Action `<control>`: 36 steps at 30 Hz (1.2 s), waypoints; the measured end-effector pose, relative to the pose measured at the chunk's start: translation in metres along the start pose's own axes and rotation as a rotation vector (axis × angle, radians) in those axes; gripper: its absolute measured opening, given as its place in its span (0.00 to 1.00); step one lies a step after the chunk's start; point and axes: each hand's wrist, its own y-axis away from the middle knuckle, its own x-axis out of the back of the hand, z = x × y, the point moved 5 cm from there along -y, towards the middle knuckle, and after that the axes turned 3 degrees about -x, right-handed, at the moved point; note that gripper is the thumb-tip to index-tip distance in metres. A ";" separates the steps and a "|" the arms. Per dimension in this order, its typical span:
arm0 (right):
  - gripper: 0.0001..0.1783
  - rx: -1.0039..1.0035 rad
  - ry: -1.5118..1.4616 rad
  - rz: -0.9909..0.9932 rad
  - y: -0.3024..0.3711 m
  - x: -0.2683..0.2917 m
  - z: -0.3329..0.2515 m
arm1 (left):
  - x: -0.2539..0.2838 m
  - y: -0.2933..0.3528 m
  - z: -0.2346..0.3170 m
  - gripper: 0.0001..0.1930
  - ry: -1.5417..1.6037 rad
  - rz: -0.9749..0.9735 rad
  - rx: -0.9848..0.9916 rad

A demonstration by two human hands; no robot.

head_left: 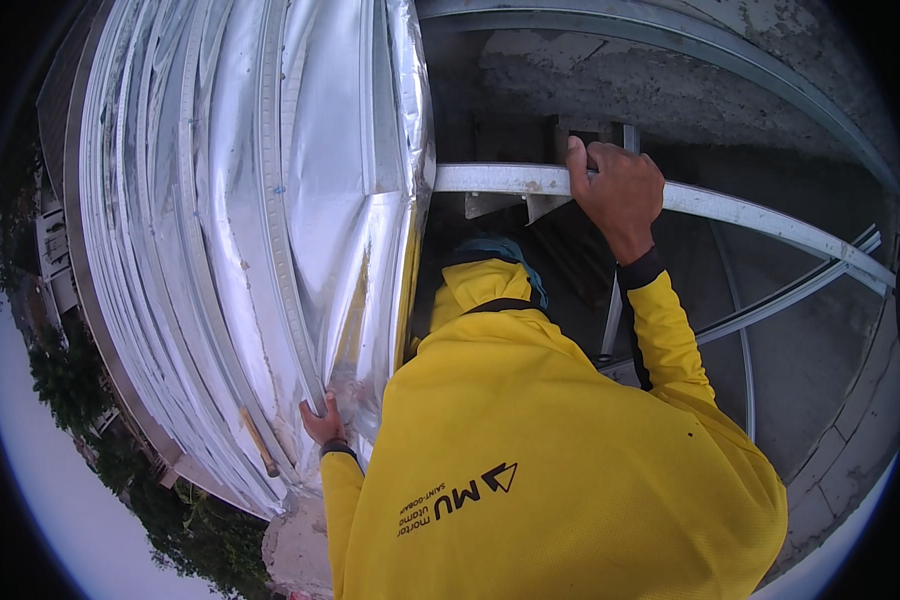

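My right hand (620, 195) is closed round a silvery metal beam (750, 213) that crosses the open roof frame, its thumb lying over the near edge. Lower down on the left, my left hand (323, 420) grips the lower end of a long, thin metal batten (280, 250). That batten lies over shiny foil sheeting (335, 130), and the foil is crumpled beside the hand. My yellow long-sleeved shirt (570, 430) fills the lower middle and hides what is under it. Left of my left hand, a wooden-handled tool (258, 440) rests on the foil; its head cannot be made out.
Several more battens (188, 150) run across the foil. At right, crossing metal members (770, 312) span a dark opening, with a rough concrete wall (630, 75) at the far side. Another metal beam (730, 45) arches above. Trees (70, 380) show beyond the roof's left edge.
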 end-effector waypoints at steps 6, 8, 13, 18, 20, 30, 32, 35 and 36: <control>0.23 0.003 0.003 0.005 0.000 0.001 0.000 | -0.002 -0.001 -0.006 0.28 0.008 -0.002 0.020; 0.23 -0.003 0.004 -0.001 0.001 0.000 0.000 | -0.001 0.000 -0.006 0.28 0.017 0.003 0.018; 0.23 -0.024 0.006 -0.036 0.000 0.001 -0.001 | -0.002 0.001 -0.008 0.31 -0.008 0.044 0.001; 0.21 -0.019 0.006 -0.066 0.000 0.003 -0.004 | -0.006 0.004 -0.020 0.31 -0.049 0.145 -0.059; 0.21 -0.013 0.007 -0.069 -0.002 0.004 -0.006 | 0.000 0.005 -0.009 0.30 -0.077 0.149 -0.055; 0.22 -0.030 0.030 -0.115 -0.006 0.015 -0.013 | -0.032 0.008 -0.066 0.32 -0.196 -0.098 0.099; 0.22 -0.032 0.047 -0.126 -0.004 0.009 -0.012 | -0.013 0.002 -0.031 0.35 -0.166 -0.204 0.132; 0.23 -0.053 0.066 -0.152 -0.002 0.011 -0.010 | -0.005 0.011 -0.005 0.38 0.827 -0.185 0.407; 0.23 -0.058 0.072 -0.161 -0.001 0.010 -0.009 | -0.009 0.011 0.001 0.39 1.318 -0.155 0.524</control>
